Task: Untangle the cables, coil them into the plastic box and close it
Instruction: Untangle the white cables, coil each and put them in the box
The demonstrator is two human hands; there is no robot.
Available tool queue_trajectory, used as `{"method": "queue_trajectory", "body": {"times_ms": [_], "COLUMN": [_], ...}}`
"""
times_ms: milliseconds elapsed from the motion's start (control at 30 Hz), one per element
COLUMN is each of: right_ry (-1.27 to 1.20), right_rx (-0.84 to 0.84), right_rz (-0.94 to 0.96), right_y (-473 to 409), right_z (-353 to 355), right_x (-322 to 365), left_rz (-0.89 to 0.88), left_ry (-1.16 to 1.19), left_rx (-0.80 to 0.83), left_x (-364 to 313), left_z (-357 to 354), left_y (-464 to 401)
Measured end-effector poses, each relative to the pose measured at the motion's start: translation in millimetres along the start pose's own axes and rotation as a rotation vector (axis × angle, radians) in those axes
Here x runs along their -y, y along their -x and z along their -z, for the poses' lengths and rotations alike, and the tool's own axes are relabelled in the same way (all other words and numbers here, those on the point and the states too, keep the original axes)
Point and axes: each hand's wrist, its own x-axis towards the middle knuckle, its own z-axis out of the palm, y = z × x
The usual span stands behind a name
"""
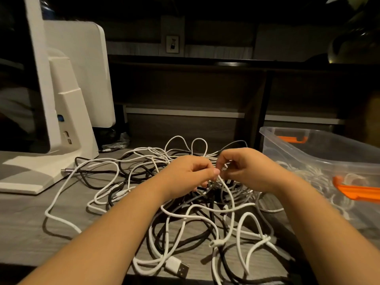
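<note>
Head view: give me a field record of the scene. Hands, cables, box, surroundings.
left hand: left hand pinches a white cable above the pile
right hand: right hand has fingers curled on white strands at the same spot
cables: tangled pile of white and black cables spread on the grey wood-grain desk; white USB plug at the near edge
box: clear plastic box with orange latches to the right, lid off, some white cable already inside
surroundings: white monitor stand at left
task state: still untangling

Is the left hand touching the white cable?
Touching. In the head view the left hand pinches a white cable between thumb and fingers, above the tangle on the desk, and the cable hangs down from its thumb tip.
</note>
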Motion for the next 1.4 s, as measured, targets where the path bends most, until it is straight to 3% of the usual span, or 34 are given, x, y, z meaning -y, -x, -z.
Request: {"method": "queue_trajectory", "body": {"times_ms": [200, 333, 533, 667, 800, 900, 1000, 1167, 1300, 1400], "right_ry": [-0.099, -0.128, -0.129, -0.168, -0.236, -0.270, -0.353, -0.422, -0.492, -0.406], "right_rx": [-0.230, -0.436, -0.459, -0.499, -0.476, -0.467, -0.471, -0.249, -0.119, -0.110], "right_rz": [-0.037, -0.148, -0.150, -0.163, -0.149, -0.125, -0.094, 0.045, 0.119, 0.084], "right_y": [-3.3, -6.4, -7.1, -7.3, -9.5, -9.4, -6.8, -4.7, -8.6, -10.4], "right_z": [-8.5, -7.9, -13.2, -13.8, -17.0, -18.0, -18.4, -28.6, -43.1, -48.1], "right_x": [5.5, 2.7, 6.0, 5.2, 4.4, 7.0, 12.3, 26.9, 35.2, 36.8], "left_rz": [0.044, 0.042, -0.005, 0.071, 0.112, 0.130, 0.134, 0.089, 0.078, 0.119], "left_ry": [-0.100, 0.000, 0.054, 0.246, 0.280, 0.464, 0.588, 0.804, 0.795, 0.798], "left_rx": [0.092, 0.132, 0.114, -0.062, -0.178, -0.215, -0.380, -0.655, -0.698, -0.689], "left_x": [-2.6, -6.6, -5.1, -8.2, -8.4, -11.4, -12.9, -13.7, -15.9, -17.6], "left_z": [2.0, 4.2, 2.9, 3.6, 4.9, 3.5, 3.3, 4.5, 2.7, 0.0], "left_y": [1.5, 3.6, 1.8, -1.3, -3.6, -4.4, -6.2, -7.5, -8.4, -8.6]}}
